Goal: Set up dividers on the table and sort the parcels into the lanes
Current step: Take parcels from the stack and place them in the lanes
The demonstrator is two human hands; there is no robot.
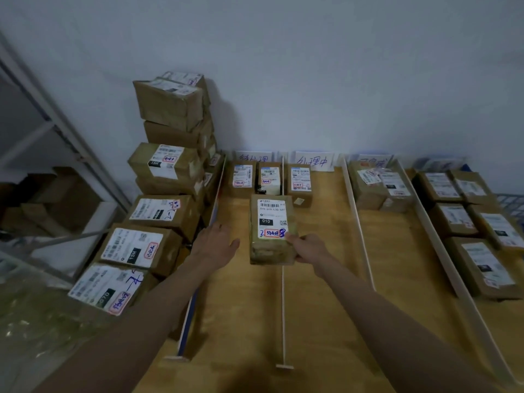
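White dividers (pixel 283 293) split a wooden table (pixel 326 307) into lanes. Two parcels (pixel 242 177) sit at the far end of the left lane, one (pixel 300 182) in the next, several (pixel 380 188) in the third. The right hand (pixel 307 247) grips a labelled brown parcel (pixel 270 229) by its near right corner, above the divider between the first two lanes. The left hand (pixel 217 243) hovers beside it, fingers relaxed, holding nothing. Stacked parcels (pixel 170 143) crowd the table's left edge; bare wood lies nearer the camera.
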